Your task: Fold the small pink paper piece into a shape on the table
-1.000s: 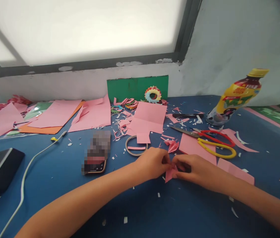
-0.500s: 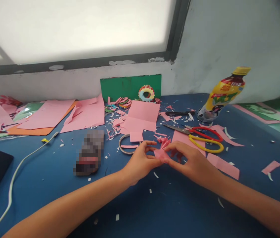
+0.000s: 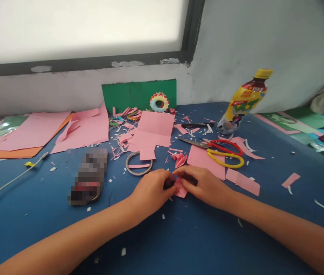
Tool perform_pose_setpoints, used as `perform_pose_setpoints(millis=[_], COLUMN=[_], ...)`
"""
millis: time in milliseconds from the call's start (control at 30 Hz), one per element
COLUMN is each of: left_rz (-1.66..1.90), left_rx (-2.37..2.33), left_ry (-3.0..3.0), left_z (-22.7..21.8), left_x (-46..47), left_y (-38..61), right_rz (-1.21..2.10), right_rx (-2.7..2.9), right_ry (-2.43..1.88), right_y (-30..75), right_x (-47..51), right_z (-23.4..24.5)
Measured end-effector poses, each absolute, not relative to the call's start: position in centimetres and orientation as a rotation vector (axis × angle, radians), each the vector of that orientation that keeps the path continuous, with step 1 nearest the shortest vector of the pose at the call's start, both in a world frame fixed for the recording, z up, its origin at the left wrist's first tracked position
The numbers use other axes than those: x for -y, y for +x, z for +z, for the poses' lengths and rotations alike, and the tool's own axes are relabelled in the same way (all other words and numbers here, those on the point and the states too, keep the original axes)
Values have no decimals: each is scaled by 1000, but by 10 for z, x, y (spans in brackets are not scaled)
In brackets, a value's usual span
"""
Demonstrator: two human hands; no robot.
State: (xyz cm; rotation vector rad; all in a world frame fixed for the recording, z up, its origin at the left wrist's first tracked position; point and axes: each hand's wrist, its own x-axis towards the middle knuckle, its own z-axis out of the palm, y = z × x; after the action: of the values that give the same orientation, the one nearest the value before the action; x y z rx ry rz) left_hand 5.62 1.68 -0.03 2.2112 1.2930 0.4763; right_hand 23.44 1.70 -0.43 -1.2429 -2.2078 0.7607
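A small folded piece of pink paper (image 3: 181,188) is between my hands, low over the blue table. My left hand (image 3: 153,189) has its fingers curled and its thumb on the paper's left side. From the right, my right hand (image 3: 207,187) pinches the same piece, thumb near its middle and fingers at its far edge. Part of the paper is hidden behind the fingers. Just beyond them lies a pleated pink paper shape (image 3: 179,159). Scissors (image 3: 225,152) with red and yellow handles rest on the right, partly over a flat pink sheet (image 3: 203,162).
A ring-shaped roll (image 3: 126,164) and a blurred-out dark object (image 3: 88,177) lie left of my hands. A bottle (image 3: 242,101) stands behind the scissors. Larger pink sheets (image 3: 84,128), a green board (image 3: 139,93), a paper ring (image 3: 159,103) and scattered scraps are farther back. A white cable (image 3: 9,187) runs at left.
My hands have moved slightly nearer to me, and the small pink paper has tilted downward between them. The pleated shape now shows clearly beyond my fingers. The view has swung right.
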Motion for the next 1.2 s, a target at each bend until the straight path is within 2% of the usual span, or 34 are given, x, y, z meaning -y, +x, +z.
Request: perform_pose_setpoints(millis=[200,433,633,800,1033,1200], left_rz=[462,527,578,584,575,537], left_rx=[-1263,-1234,-1151,-1105,-1086,-1084], left_ry=[2206,2090,2117,2204,2243,2298], left_z=[-3,-1,-3,-7,-7,-6], left_x=[-13,-11,-13,-13,-14,-12], left_y=[57,56,53,52,55,54], right_rz=[663,394,513,579,222,206], right_rx=[2327,2465,2517,2504,2649,2687], right_ry=[-1086,-816,-559,-574,-500,-479], right_y=[242,254,266,266,265,267], right_x=[-21,-30,-39,-39,-33,-34], right_z=[-9,-16,-17,-16,-8,-6])
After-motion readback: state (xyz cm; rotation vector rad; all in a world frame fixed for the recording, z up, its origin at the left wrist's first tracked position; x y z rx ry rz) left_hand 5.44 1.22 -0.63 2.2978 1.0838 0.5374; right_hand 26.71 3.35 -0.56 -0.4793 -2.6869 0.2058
